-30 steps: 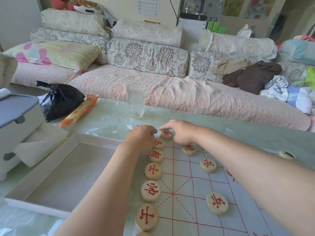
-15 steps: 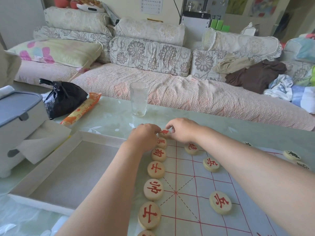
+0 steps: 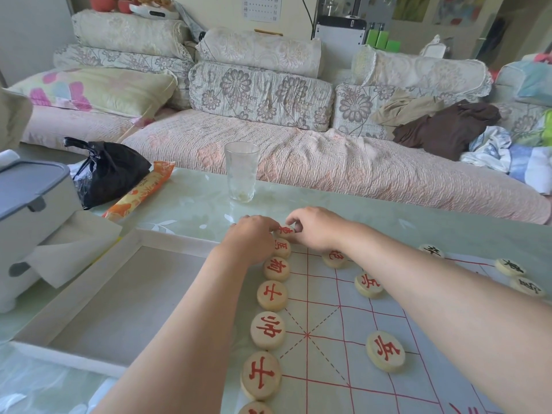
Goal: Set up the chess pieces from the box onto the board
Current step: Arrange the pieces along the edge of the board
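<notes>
Across our pale green glass tabletop [image 3: 185,204] lies the white paper board with red grid lines [image 3: 322,303]; at its far left corner sits a round pale wooden disc with a red character [image 3: 285,230]. Our right hand [image 3: 316,231] pinches its rim, and our left hand [image 3: 254,237] nips the opposite edge with curled fingertips. We judge it light, rigid and smooth, best held by the rim.

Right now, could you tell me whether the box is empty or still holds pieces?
Empty, as far as visible: the box shows a bare grey floor, nothing lying in it; the left arm hides one corner.
</notes>
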